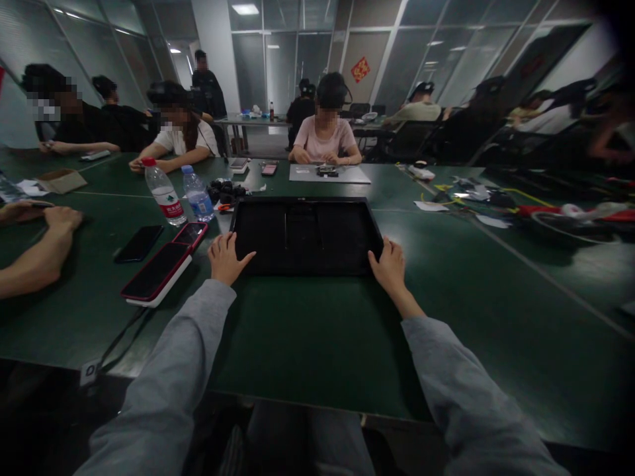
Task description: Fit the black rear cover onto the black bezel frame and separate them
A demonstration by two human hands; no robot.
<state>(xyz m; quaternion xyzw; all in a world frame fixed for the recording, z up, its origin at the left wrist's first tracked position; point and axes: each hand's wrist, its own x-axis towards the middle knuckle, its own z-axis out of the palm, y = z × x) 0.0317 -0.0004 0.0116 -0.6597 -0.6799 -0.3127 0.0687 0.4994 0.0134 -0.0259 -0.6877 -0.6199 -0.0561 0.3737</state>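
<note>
A black rectangular tray-like frame lies flat on the green table in front of me, with thin lines visible on its dark inner face. My left hand rests against its left edge, thumb spread over the near left corner. At the near right corner, my right hand touches the edge, its thumb apart from the fingers. Both hands hold the frame by its sides without closing round it.
Left of the frame are a red-rimmed phone on a white block, a dark phone and two bottles. Another person's hand is at far left. Cables and papers lie right. People sit opposite.
</note>
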